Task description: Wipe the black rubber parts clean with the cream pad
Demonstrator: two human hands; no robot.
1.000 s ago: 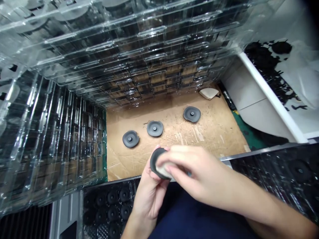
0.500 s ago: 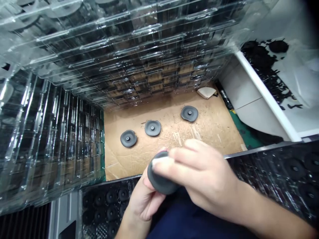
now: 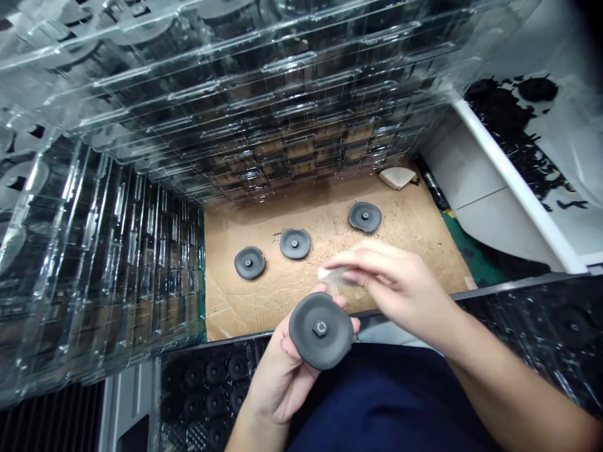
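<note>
Likely for access, left hand (image 3: 286, 376) clasps dark disc (image 3: 311, 345) from below; right hand (image 3: 402, 285) pinches white pad (image 3: 333, 275) (blurred).

Disc (image 3: 325, 345): dark grey, rounded, shallowly dished, a nut (image 3: 321, 327) at its middle; dished face up, held from below by the left hand (image 3: 291, 373).
White pad (image 3: 331, 275): small, blurred, pinched in the right hand (image 3: 396, 279), just past the disc's far edge, apart from it.
</note>
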